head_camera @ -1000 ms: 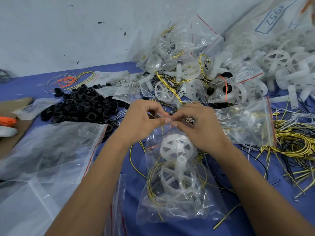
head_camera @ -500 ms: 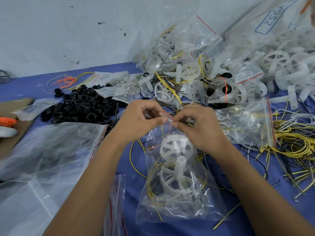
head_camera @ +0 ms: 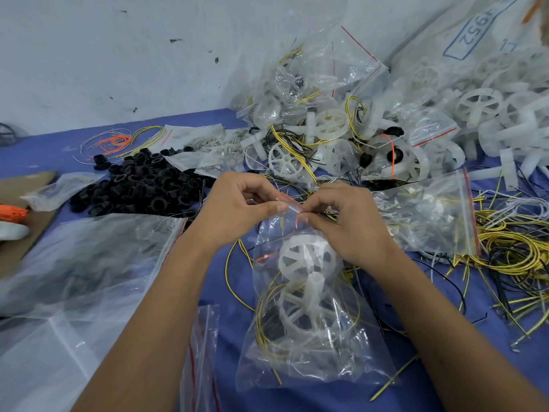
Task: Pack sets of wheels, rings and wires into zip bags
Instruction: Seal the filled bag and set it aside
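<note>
Both hands, left hand (head_camera: 234, 209) and right hand (head_camera: 350, 224), pinch the crinkly clear zip bag's (head_camera: 312, 337) red-lined top.

dark wheel (head_camera: 7, 134) cut by left edge, bagged rings (head_camera: 270, 322) unclear

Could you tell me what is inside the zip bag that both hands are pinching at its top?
Inside the zip bag are two white wheels and looped yellow wires. Something dark sits low on its left; crumpled plastic hides whether it is a ring.
</note>
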Demonstrator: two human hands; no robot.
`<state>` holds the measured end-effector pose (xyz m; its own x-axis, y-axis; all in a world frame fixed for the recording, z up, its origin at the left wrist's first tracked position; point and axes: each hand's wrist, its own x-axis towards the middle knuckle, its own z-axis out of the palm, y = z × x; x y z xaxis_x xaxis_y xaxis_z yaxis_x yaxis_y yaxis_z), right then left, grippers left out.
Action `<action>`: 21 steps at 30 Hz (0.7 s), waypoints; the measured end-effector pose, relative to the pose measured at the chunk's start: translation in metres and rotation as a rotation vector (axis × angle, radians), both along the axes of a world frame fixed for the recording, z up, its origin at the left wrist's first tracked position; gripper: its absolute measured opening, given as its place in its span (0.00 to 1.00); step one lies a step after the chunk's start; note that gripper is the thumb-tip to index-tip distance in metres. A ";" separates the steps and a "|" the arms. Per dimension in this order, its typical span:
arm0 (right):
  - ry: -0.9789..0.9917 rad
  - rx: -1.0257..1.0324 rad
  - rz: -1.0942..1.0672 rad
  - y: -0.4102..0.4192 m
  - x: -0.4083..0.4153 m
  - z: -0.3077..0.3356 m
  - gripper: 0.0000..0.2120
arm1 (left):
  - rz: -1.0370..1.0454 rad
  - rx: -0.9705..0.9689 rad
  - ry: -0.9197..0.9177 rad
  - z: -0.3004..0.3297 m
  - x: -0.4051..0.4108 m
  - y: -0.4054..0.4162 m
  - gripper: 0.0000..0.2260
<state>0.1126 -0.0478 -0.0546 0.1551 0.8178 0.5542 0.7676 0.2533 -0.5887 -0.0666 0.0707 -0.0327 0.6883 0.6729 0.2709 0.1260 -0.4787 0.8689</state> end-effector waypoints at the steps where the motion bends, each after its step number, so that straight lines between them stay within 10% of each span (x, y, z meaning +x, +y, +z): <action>1: -0.002 0.002 0.001 0.000 0.000 0.000 0.04 | 0.006 -0.001 -0.010 0.000 -0.001 0.000 0.03; 21: -0.042 0.040 0.004 0.003 0.006 -0.005 0.03 | 0.002 0.037 -0.130 0.005 0.003 -0.003 0.06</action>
<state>0.1187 -0.0453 -0.0595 0.1283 0.7952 0.5926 0.7904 0.2789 -0.5455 -0.0638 0.0681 -0.0277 0.6442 0.6621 0.3828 0.0145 -0.5110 0.8594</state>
